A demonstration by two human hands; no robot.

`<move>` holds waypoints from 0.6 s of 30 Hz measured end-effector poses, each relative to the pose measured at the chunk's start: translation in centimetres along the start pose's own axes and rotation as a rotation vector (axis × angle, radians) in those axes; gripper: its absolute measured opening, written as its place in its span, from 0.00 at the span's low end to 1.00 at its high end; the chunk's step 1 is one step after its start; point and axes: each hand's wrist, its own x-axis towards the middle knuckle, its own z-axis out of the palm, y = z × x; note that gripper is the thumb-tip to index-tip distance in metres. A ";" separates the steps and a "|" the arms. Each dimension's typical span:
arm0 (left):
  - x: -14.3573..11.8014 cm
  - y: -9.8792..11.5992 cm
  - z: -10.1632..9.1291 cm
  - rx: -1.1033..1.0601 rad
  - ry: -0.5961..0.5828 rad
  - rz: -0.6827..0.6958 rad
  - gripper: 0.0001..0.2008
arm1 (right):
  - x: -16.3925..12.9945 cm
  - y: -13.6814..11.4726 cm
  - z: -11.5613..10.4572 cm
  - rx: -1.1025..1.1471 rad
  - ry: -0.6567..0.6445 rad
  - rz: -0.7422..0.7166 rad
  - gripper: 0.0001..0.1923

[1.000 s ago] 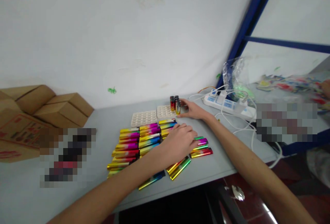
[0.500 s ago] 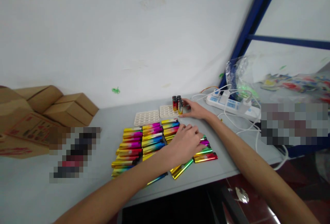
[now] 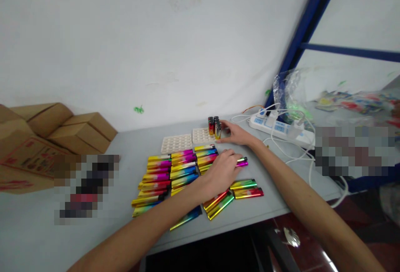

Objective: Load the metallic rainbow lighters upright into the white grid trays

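Note:
My left hand (image 3: pixel 222 169) is closed over a pair of shiny lighters (image 3: pixel 242 162), whose ends, one green and one magenta, stick out past the fingertips. Below it lie several loose metallic lighters (image 3: pixel 246 184). To the left are columns of gold, magenta, blue and red lighters (image 3: pixel 183 168) laid flat. Farther back, my right hand (image 3: pixel 235 133) curves its thumb and fingers against a small cluster of upright lighters (image 3: pixel 211 127). They stand in a white tray of round holes (image 3: pixel 199 135). A second white tray (image 3: pixel 176 143) sits just left of it.
Cardboard boxes (image 3: pixel 83 134) stand at the left against the wall. On the right, a white power strip (image 3: pixel 278 129) and tangled white cables lie near a blue metal frame (image 3: pixel 296 51). The grey table's (image 3: pixel 237 215) front edge runs below the lighters.
My left hand has drawn slightly up and back with the green and magenta lighters now in it, away from the loose lighters below. My right hand keeps its place beside the upright cluster.

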 end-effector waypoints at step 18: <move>0.1 0.3 -2.0 -0.210 0.167 0.029 0.13 | 0.1 0.4 0.0 -0.031 0.021 -0.005 0.44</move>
